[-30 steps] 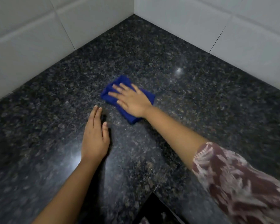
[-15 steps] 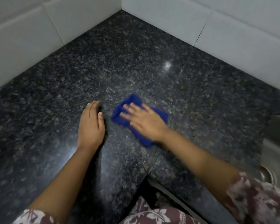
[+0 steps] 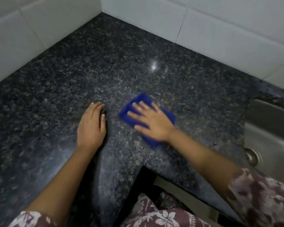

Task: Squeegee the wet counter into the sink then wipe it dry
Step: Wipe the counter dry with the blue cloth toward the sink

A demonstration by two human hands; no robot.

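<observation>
- Fingers [image 3: 138, 106] of the right hand [image 3: 154, 125]: straight, spread apart, pressed flat on the blue cloth [image 3: 143, 99]. No pinch, nothing curled round it.
- That hand covers most of the cloth; blue shows past the fingertips and under the wrist. The hand is motion-blurred, so I read it as mid-swipe.
- Fingers [image 3: 95, 110] of the left hand [image 3: 91, 128]: straight, held together, thumb alongside. Palm down on the desk [image 3: 105, 63], just beside the cloth, not touching it. Looks like a brace.
- The cloth lies on the desk between the left hand and the sink [image 3: 269, 128], nearer the hand.
- My read of the step: dry-wipe phase. No squeegee in view.
- Risk: the cloth is held by downward pressure only. A sharp change of direction could bunch it or slip it out from under the palm.
- Risk: polished stone, maybe a damp film. The bracing palm could slide if weight goes on it.
- Risk: the cloth saturates and smears instead of lifting water. Can't tell how wet it is.
- Risk: the back corner under the walls is the far reach and easy to skip.
- Desk: dark speckled granite, glossy and L-shaped. One bright light glint toward the back, hazy sheen front left.
- Room: white tiled walls [image 3: 203, 22] meet at the corner. The steel sink is set in at right, drain [image 3: 252, 157] visible. Dim light. Patterned sleeve [image 3: 261, 194] lower right.
</observation>
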